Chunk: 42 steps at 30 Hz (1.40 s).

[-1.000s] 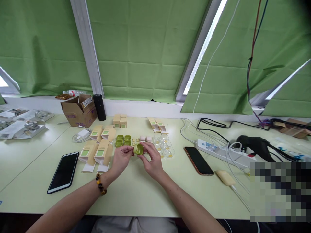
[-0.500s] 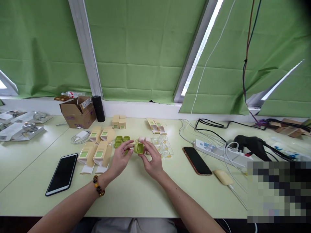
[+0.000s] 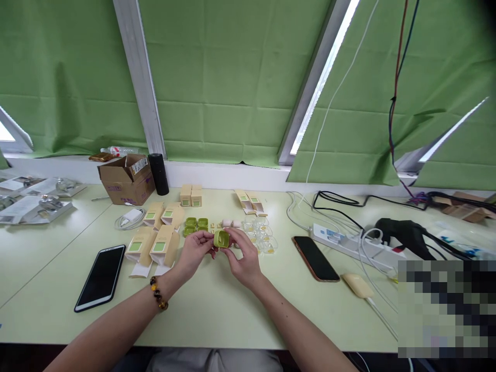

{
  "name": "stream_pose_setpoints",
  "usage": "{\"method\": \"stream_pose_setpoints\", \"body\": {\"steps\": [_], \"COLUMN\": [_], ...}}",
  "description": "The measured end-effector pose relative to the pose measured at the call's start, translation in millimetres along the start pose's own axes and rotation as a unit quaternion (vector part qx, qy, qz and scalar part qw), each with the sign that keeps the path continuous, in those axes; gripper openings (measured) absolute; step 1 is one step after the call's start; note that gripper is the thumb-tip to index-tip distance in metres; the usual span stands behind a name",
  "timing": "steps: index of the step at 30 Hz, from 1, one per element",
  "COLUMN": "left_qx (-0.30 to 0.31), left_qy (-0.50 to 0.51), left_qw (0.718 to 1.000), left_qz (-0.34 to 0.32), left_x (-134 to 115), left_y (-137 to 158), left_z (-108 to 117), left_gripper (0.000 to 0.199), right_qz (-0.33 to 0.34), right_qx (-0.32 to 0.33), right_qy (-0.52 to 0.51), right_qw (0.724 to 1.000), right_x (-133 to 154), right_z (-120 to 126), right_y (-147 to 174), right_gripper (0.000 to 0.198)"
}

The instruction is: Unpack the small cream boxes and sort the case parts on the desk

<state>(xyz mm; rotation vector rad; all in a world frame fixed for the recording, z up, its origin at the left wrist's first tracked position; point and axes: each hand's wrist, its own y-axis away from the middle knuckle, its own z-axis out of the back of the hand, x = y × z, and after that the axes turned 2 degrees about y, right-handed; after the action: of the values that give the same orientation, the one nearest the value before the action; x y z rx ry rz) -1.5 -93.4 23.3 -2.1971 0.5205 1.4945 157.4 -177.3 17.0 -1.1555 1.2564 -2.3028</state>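
A small green square cup [image 3: 221, 239] is held up between my hands above the table, its hollow side facing me. My right hand [image 3: 245, 257] grips it from the right, thumb below and fingers along the side and behind. My left hand [image 3: 197, 251], fingers curled together, meets its left side; the fingertips are partly hidden. Behind my left hand lie several similar green cups [image 3: 190, 230]. Tiny gold-coloured pieces [image 3: 213, 226], pale pink cylinders [image 3: 226, 223] and several clear plastic cups [image 3: 260, 232] with yellow marks sit just beyond the held cup.
Open cream boxes [image 3: 165, 245] stand left of my left hand, beside a phone [image 3: 99, 278]. Two closed small boxes [image 3: 191, 196] and flat cartons [image 3: 250, 201] lie farther back. On the right are another phone [image 3: 315, 258], a power strip [image 3: 351, 246] and cables.
My left hand's fingers, stretched out before, have curled in against the left side of the green cup. My right hand keeps its grip, with the cup nearly in place.
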Motion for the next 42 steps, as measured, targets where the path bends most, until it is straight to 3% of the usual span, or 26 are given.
{"method": "stream_pose_setpoints", "body": {"steps": [7,13,20,25,29,32,37,42], "left_qx": [0.001,0.002,0.136,0.116,0.086,0.069,0.059,0.065], "left_qy": [-0.001,0.026,0.057,0.039,-0.006,-0.097,-0.274,-0.350], "left_qw": [1.000,0.999,0.989,0.992,0.995,0.986,0.929,0.887], "left_qz": [-0.004,-0.019,0.027,0.006,-0.043,-0.117,-0.243,-0.293], "left_x": [1.3,-11.7,-19.0,-10.8,-3.1,1.3,2.8,1.1], "left_y": [-0.6,5.4,5.5,0.6,1.1,6.8,17.5,20.6], "left_z": [-1.5,-2.8,0.6,4.1,1.6,-2.3,-4.4,-2.3], "left_gripper": [0.038,0.038,0.051,0.055,0.055,0.046,0.040,0.043], "right_qz": [-0.003,0.008,0.022,0.041,0.049,0.047,0.043,0.045], "right_qx": [0.010,0.005,0.035,-0.024,-0.051,-0.041,-0.042,-0.043], "right_qy": [-0.007,-0.006,0.000,0.021,0.074,0.099,0.138,0.144], "right_qw": [1.000,1.000,0.999,0.999,0.995,0.993,0.989,0.988], "right_x": [-0.5,3.7,7.7,10.2,9.4,8.9,8.2,7.7], "right_z": [0.0,2.7,6.0,9.5,9.2,6.2,2.7,2.3], "right_y": [0.5,-2.2,-4.6,-5.9,-6.9,-6.6,-5.4,-5.2], "right_gripper": [0.050,0.051,0.052,0.040,0.026,0.026,0.020,0.019]}}
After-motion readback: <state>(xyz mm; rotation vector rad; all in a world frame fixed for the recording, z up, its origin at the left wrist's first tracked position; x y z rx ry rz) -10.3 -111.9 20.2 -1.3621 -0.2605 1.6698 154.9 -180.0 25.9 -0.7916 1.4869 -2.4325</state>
